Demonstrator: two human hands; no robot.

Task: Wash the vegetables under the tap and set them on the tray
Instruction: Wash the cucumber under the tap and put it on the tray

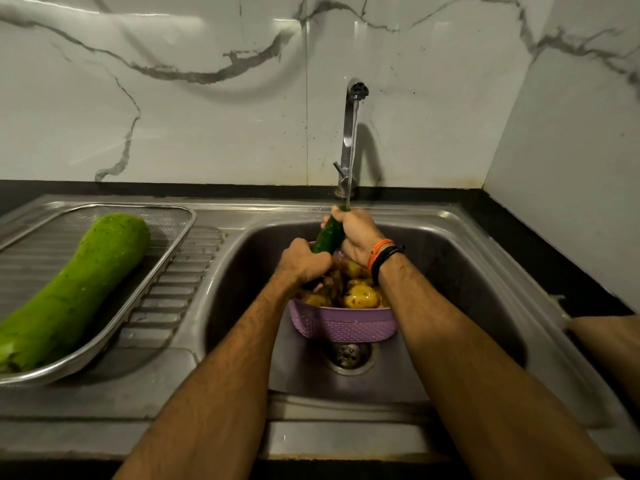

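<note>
A dark green cucumber [329, 236] is held tilted over the sink under the running tap [350, 133]. My right hand [356, 233] grips its upper end, where the water stream lands. My left hand [304, 261] grips its lower end. Below them a purple basket [343, 327] sits in the sink basin [467, 271], holding several yellowish potatoes [360, 296] and other vegetables I cannot make out. A large light green bottle gourd [79, 282] lies on the metal mesh tray [173, 237] on the drainboard at the left.
The sink drain [348, 356] lies just in front of the basket. A black counter [554, 251] runs behind and to the right of the sink. Marble-patterned wall tiles rise behind. Another person's forearm [606, 337] shows at the right edge.
</note>
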